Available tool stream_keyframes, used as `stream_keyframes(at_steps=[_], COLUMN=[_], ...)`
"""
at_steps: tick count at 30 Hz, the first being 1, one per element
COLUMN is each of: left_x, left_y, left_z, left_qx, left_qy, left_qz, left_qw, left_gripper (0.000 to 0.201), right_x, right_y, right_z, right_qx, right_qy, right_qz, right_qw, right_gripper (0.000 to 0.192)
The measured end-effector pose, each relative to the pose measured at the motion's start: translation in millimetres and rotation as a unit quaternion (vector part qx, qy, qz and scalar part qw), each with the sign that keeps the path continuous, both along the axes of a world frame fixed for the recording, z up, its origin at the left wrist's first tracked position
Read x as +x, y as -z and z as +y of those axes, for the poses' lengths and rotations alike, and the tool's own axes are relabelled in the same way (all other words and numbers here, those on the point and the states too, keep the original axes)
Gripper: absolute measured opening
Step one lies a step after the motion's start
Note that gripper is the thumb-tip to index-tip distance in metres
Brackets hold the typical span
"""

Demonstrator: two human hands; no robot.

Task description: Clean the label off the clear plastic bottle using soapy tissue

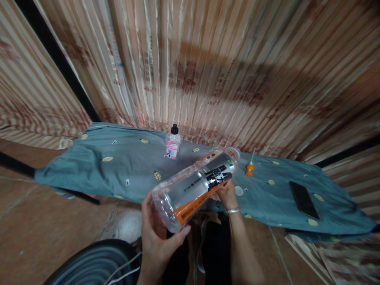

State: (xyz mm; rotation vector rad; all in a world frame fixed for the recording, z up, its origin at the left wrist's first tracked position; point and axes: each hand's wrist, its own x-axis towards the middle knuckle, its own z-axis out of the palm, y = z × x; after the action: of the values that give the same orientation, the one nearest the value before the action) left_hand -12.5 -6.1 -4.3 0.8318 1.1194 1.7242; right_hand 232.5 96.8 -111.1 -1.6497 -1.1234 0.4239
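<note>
Head view: both hands, left hand (156,233) and right hand (227,194), grip a clear bottle (196,188) over a teal-clothed desk (124,166) before striped curtains (208,67).

You are holding the bottle (197,186) before the cloth (118,166); small bottle (173,141) standing behind, phone (303,199) lying right

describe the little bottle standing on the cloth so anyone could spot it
Find the teal cloth spread before the striped wooden wall. Near its back edge stands a small clear bottle with a black cap and pink label; unlike the large clear plastic bottle in both hands, it stands upright, untouched.
</note>
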Motion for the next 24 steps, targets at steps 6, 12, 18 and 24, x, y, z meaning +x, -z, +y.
stream_keyframes(at_steps=[6, 12, 18, 24], left_x=[3.4, 0.3, 3.6, 3.7], left_y=[-3.2, -0.5, -0.6, -0.3], left_z=[-1.6, -0.9, -2.7, -3.0], left_qx=[-0.007, 0.002, -0.002, -0.005], left_qy=[-0.012, -0.003, -0.002, -0.004], left_qz=[-0.018, 0.009, -0.023, -0.021], left_qw=[1.000, 1.000, 1.000, 1.000], left_gripper=[0.089, 0.089, 0.090, 0.089], right_x=[-2.3, -2.6, -1.3, -3.2], right_y=[-5.4, -5.6, -4.3, -4.8], right_z=[-0.9, -0.8, -0.7, -1.0], right_qx=[-0.019, -0.019, -0.035, -0.031], right_qy=[-0.005, -0.011, 0.012, 0.010], right_qz=[0.017, 0.014, -0.009, -0.010], right_qw=[1.000, 1.000, 0.999, 0.999], right_gripper=[0.052, 0.051, 0.053, 0.051])
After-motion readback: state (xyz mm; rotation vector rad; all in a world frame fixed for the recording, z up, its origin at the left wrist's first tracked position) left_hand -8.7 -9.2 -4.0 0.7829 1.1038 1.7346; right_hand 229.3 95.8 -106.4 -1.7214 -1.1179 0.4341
